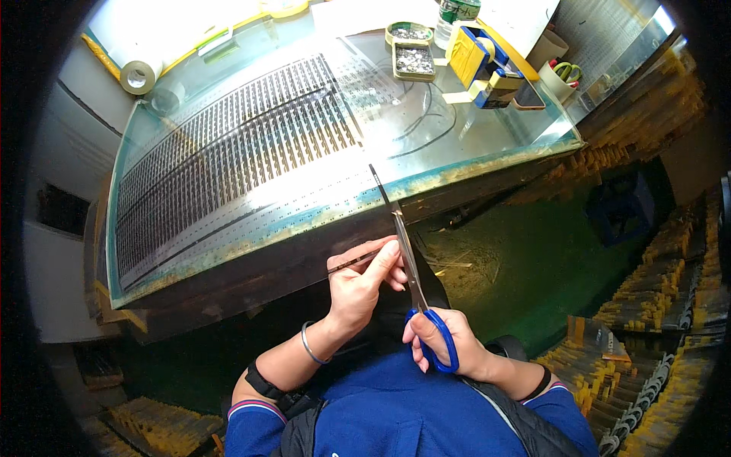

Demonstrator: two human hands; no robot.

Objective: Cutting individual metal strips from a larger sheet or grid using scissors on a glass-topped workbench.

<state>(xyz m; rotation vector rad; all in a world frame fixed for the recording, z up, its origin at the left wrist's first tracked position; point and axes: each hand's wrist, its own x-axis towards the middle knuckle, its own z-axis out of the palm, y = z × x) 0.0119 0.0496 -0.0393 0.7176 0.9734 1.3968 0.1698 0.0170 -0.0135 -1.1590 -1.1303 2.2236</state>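
Note:
My right hand [449, 343] grips a pair of scissors [413, 274] by its blue handles, the blades pointing up and away from me. Just left of them, my left hand [362, 286] is closed in a pinch on a narrow dark strip [348, 263], which lies across its fingers. Beyond the fingertips, a dark length of strip [378, 183] stretches past the blade tips toward the table; whether the blades are cutting it, I cannot tell. Both hands are in front of the near edge of a glass-topped table [487, 156].
A sheet with rows of dark marks [236, 129] covers the table's left part. Farther back are tins of small metal pieces [413, 59], a blue-and-yellow tape dispenser [487, 65], a bottle [457, 15] and a tape roll [138, 77]. Stacked yellow-tipped pieces [647, 293] line the right.

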